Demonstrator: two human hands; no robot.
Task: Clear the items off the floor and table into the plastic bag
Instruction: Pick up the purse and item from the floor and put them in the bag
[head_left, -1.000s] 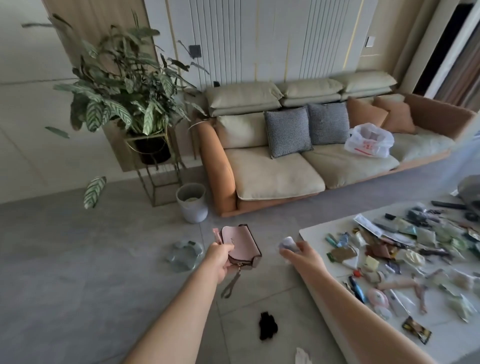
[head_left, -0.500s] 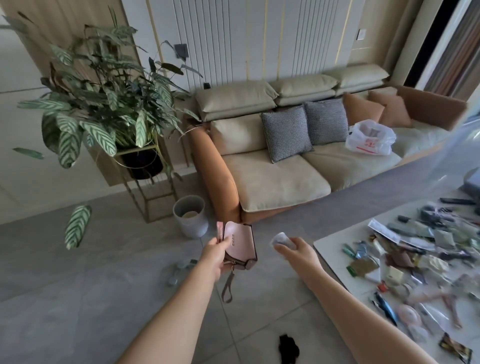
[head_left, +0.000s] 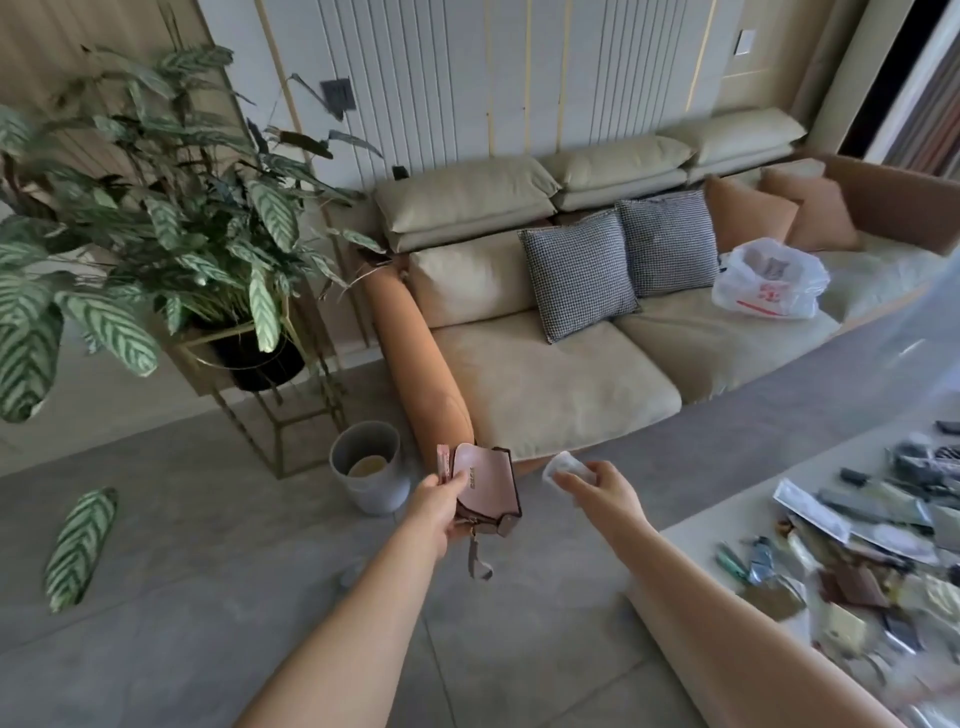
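My left hand (head_left: 436, 512) grips a small pink purse (head_left: 488, 491) with a dangling strap, held out over the grey floor near the sofa's arm. My right hand (head_left: 602, 493) pinches a small pale crumpled wrapper (head_left: 563, 466) just right of the purse. The white plastic bag (head_left: 769, 283) with red print sits open on the sofa's right seat cushion, well beyond both hands. Several small packets and wrappers (head_left: 852, 566) lie scattered on the white table (head_left: 691, 540) at the right.
A beige sofa (head_left: 550, 384) with an orange arm and checked cushions stands ahead. A grey bin (head_left: 370, 467) sits on the floor beside that arm. A large potted plant (head_left: 171, 244) on a gold stand fills the left.
I have moved closer to the sofa; it and the bag look larger. The black item and clear packaging on the floor have dropped out of view. Both hands keep their hold.
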